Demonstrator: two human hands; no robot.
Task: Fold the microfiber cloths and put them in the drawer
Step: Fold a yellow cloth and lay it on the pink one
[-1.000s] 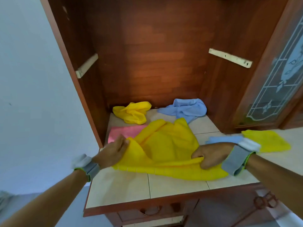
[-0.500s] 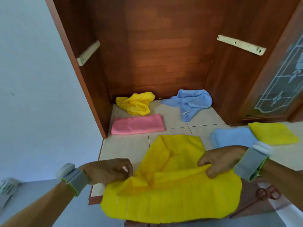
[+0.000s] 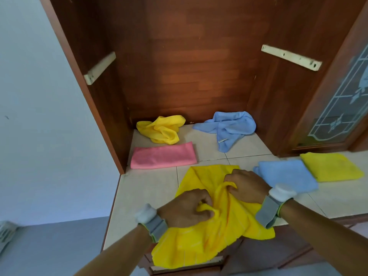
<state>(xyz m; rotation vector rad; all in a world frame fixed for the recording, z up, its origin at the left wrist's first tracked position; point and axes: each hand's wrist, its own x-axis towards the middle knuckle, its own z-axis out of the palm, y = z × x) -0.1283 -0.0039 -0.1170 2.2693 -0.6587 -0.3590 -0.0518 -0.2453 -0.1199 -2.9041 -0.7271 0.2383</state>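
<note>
A large yellow microfiber cloth (image 3: 201,244) lies on the tiled counter (image 3: 143,188) and hangs over its front edge. My left hand (image 3: 187,210) grips a bunch of it near the edge. My right hand (image 3: 247,186) pinches another fold just to the right. A folded pink cloth (image 3: 163,156) lies behind. A crumpled yellow cloth (image 3: 161,129) and a crumpled blue cloth (image 3: 229,128) sit at the back. A folded blue cloth (image 3: 286,174) and a folded yellow cloth (image 3: 330,166) lie to the right. Part of the drawer (image 3: 187,265) shows below the hanging cloth.
Brown wooden cabinet walls (image 3: 199,66) enclose the back of the counter, with white shelf brackets (image 3: 290,56) on each side. A glass-panelled door (image 3: 342,108) stands at the right. A pale wall (image 3: 39,116) is at the left.
Both hands have drawn together toward the middle of the yellow cloth, bunching it between them. The cloth has slid further onto the counter than half a second ago.
</note>
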